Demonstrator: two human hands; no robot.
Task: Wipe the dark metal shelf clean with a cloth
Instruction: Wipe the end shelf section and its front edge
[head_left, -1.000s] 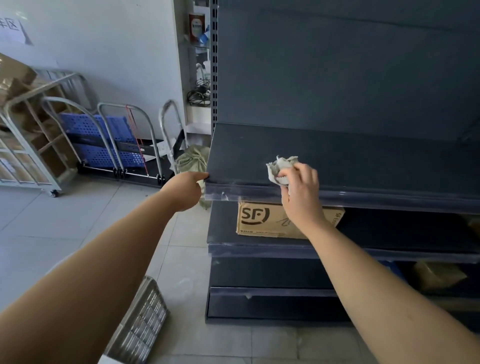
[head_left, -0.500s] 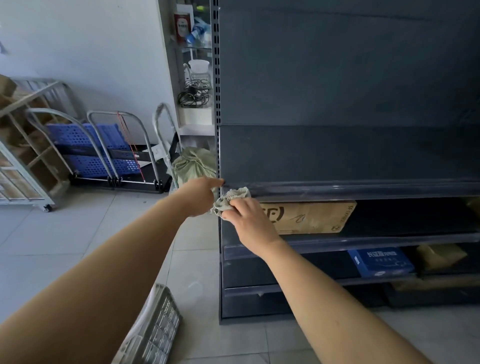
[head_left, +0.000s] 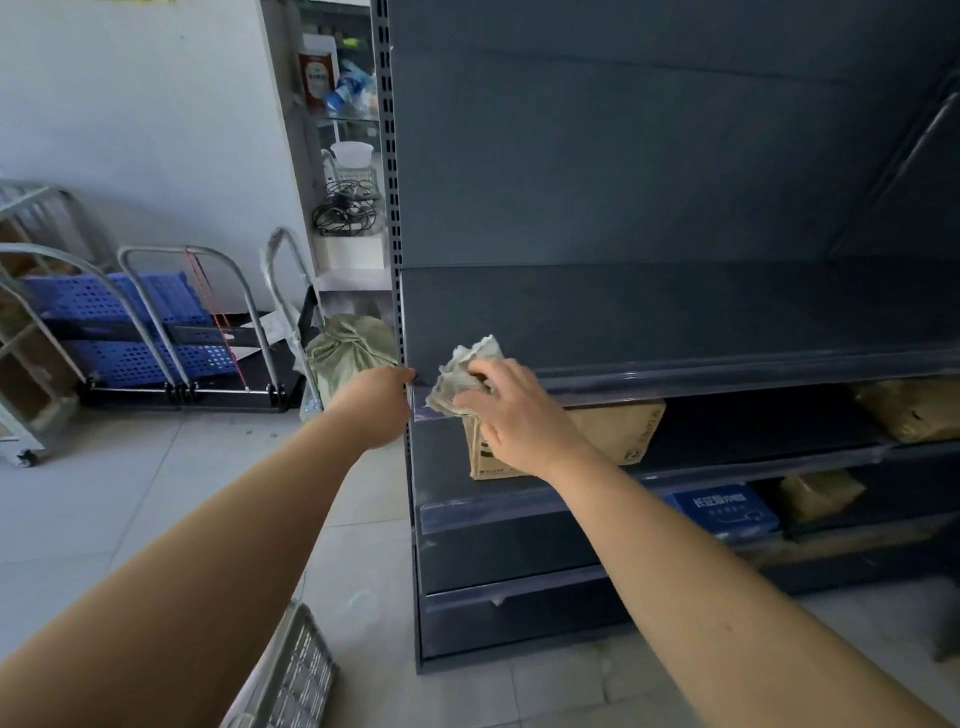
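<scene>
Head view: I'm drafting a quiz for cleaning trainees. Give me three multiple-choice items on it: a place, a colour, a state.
1. Where is the cloth? A in a bucket; B at the front left corner of the shelf; C hung on a hook.
2. The flat box two shelves lower is: A red; B blue; C white.
3. The right hand: A hangs empty; B holds a bottle; C grips the cloth.
Key: B, it sits bunched on the front edge; B, its top is blue; C, fingers curl round it.
</scene>
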